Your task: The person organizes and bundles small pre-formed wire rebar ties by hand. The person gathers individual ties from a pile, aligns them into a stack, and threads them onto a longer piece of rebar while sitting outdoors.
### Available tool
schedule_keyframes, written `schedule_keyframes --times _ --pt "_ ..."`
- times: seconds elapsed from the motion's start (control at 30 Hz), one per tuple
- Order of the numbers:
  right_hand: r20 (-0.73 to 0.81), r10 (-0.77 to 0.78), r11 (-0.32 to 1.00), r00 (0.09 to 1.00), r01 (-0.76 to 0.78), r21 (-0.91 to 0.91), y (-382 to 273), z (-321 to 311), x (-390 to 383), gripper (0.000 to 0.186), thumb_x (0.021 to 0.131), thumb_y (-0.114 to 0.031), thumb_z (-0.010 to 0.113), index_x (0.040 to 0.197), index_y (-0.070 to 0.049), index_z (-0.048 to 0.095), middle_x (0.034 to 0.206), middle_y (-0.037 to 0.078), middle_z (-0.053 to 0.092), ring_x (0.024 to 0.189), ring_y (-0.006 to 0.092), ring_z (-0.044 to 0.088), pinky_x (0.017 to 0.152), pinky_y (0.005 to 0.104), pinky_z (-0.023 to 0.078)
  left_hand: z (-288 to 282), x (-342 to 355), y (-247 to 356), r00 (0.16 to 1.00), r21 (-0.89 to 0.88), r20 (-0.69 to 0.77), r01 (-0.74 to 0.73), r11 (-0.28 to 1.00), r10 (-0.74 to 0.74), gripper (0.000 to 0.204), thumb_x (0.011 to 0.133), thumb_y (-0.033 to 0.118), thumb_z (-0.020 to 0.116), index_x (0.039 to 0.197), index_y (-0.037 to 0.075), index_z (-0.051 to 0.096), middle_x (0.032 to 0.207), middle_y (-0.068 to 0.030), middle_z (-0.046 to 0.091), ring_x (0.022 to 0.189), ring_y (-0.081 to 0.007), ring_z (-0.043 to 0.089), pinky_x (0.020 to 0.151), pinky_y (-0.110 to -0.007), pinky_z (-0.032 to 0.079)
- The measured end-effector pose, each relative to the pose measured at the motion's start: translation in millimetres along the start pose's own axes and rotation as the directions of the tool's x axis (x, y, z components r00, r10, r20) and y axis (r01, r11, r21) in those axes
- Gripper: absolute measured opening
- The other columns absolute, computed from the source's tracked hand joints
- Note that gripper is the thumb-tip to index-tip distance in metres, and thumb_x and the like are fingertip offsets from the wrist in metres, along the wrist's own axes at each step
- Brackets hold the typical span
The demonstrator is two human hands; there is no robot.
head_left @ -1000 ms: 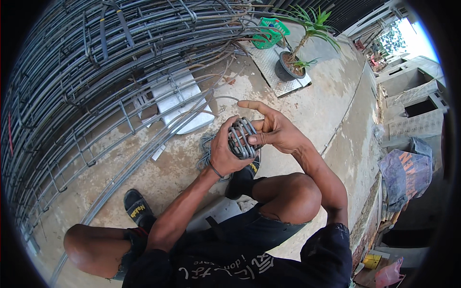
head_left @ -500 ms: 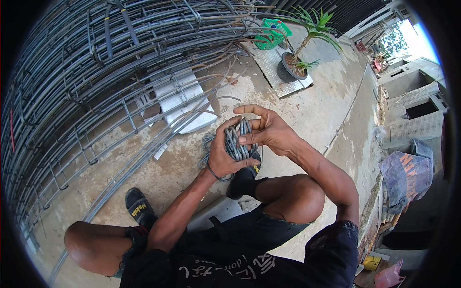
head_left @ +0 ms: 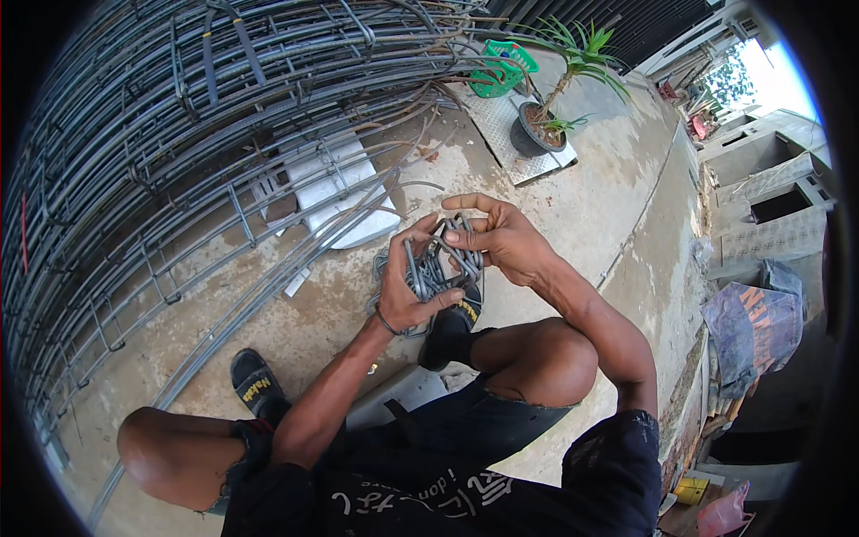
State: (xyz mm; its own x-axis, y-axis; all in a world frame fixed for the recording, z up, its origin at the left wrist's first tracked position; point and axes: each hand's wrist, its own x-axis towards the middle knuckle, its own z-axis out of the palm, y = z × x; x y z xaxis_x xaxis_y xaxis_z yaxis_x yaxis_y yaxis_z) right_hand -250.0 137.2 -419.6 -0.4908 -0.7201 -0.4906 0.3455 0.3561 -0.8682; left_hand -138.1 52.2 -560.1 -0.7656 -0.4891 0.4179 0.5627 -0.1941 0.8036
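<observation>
Small bent steel rebar stirrups [head_left: 463, 251] are between my two hands, above the floor. My right hand [head_left: 512, 243] pinches several of them between thumb and fingers, its index finger stretched out to the left. On the left side, my left hand [head_left: 407, 288] curls round the rest of the bundle, thumb underneath and fingers up. A gap shows between the two groups of stirrups. Beneath my left hand, more stirrups [head_left: 383, 268] lie heaped on the floor beside my right foot; my hand partly hides them.
Long rebar cages [head_left: 179, 170] are stacked at the left, with black-handled pincers [head_left: 243, 52] lying across the top. A white slab [head_left: 344, 192] lies partly under the bars. Farther off stand a potted plant [head_left: 537, 134] and a green basket [head_left: 503, 67]. A tarp [head_left: 756, 331] hangs at the right.
The bundle, closely packed before, has parted: my right fingers have drawn some stirrups up and right, while my left hand has shifted slightly left and opened wider.
</observation>
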Motion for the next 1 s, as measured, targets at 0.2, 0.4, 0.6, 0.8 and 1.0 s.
schedule_keyframes --times 0.2,0.4,0.6,0.8,1.0 --pt "-0.019 0.000 1.000 1.000 0.000 0.018 3 7 -3 0.036 0.081 0.002 0.067 0.115 -0.004 0.053 0.086 0.008 0.069 0.071 0.0134 0.067 0.056 0.0233 0.056 12 -6 4 0.999 0.147 0.035 0.015 0.989 -0.021 0.089 0.067 0.030 0.083 0.128 -0.002 0.027 0.139 -0.0250 0.032 0.125 -0.0331 0.042 0.102 -0.041 0.036" --pt "-0.077 0.012 0.997 0.997 -0.006 0.075 9 6 1 0.037 0.082 0.000 0.067 0.115 -0.005 0.052 0.085 0.006 0.067 0.072 0.0122 0.066 0.054 0.0224 0.055 14 -9 4 0.999 0.340 0.010 -0.045 0.939 0.044 0.090 0.066 0.030 0.083 0.129 -0.002 0.027 0.138 -0.0242 0.033 0.124 -0.0339 0.042 0.102 -0.041 0.036" --pt "-0.151 -0.014 0.995 0.988 0.029 0.094 4 9 4 0.035 0.085 -0.004 0.064 0.118 -0.004 0.050 0.082 0.007 0.065 0.067 0.0127 0.063 0.055 0.0230 0.052 8 -13 -7 0.999 0.185 -0.030 -0.037 0.982 0.044 0.084 0.067 0.020 0.081 0.127 0.001 0.024 0.140 -0.0274 0.029 0.131 -0.0379 0.034 0.106 -0.044 0.031" --pt "-0.159 -0.204 0.971 0.966 0.179 -0.157 7 -10 2 0.041 0.087 -0.004 0.062 0.125 -0.003 0.045 0.078 0.007 0.062 0.060 0.0110 0.056 0.052 0.0232 0.043 -6 -11 -9 0.997 0.132 0.029 -0.081 0.988 0.077 0.089 0.066 0.016 0.079 0.131 0.006 0.020 0.141 -0.0263 0.025 0.135 -0.0372 0.028 0.111 -0.049 0.023" --pt "0.047 -0.167 0.920 0.985 0.172 -0.351 19 -5 2 0.041 0.093 -0.011 0.055 0.131 -0.007 0.039 0.080 0.007 0.063 0.062 0.0098 0.056 0.056 0.0223 0.044 -21 -2 -4 0.986 0.397 0.129 -0.146 0.906 0.103 0.091 0.065 0.021 0.082 0.132 0.001 0.023 0.140 -0.0280 0.030 0.133 -0.0376 0.033 0.109 -0.048 0.027"
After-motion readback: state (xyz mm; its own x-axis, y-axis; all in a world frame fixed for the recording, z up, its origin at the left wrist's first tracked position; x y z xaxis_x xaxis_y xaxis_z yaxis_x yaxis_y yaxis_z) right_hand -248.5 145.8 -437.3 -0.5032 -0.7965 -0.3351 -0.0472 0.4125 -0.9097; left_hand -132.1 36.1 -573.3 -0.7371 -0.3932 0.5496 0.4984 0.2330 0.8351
